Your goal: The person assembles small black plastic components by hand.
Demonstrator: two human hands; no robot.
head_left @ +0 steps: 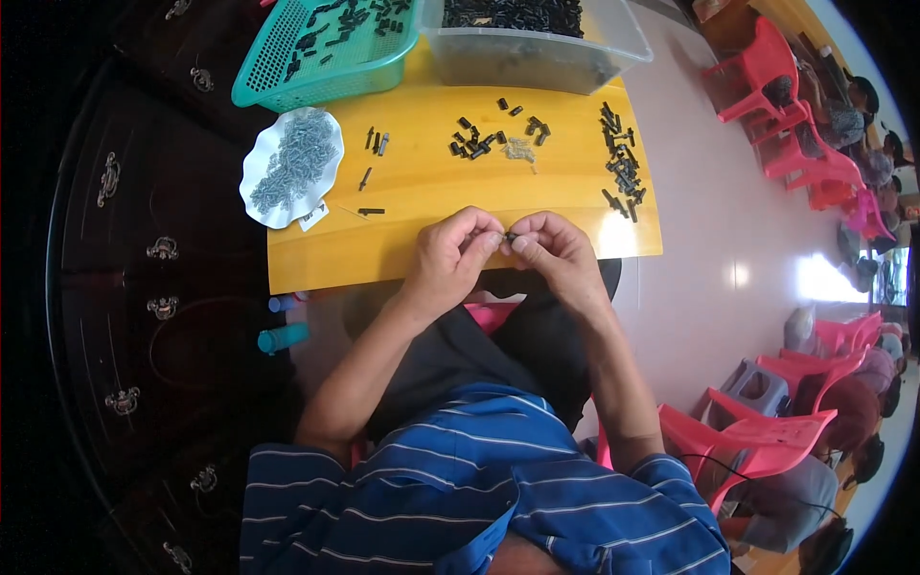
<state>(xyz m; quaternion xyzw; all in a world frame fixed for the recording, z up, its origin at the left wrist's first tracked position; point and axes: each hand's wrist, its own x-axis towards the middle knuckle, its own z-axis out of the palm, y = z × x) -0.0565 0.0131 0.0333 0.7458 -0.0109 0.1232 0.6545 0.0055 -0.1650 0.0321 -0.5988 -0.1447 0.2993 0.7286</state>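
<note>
Over the near edge of the yellow table, my left hand [452,255] and my right hand [557,257] meet, thumbs and fingertips pinched around a small black part [511,238]. Most of that part is hidden by the fingers. Beyond my hands lie short black tubes [472,144] in a loose group, beside a little heap of pale, clear bits [518,149]. Left of them are a few slim black pieces [371,211] and a thin stick [352,212]. Longer black pieces [625,174] are strewn along the table's right side.
A white wavy-rimmed plate [329,170] of small greyish pieces sits at the table's left. Behind stand a green basket [331,88] and a clear bin [527,63], both holding black parts. Dark drawers [163,249] flank the left; pink chairs [757,441] and seated people are at right.
</note>
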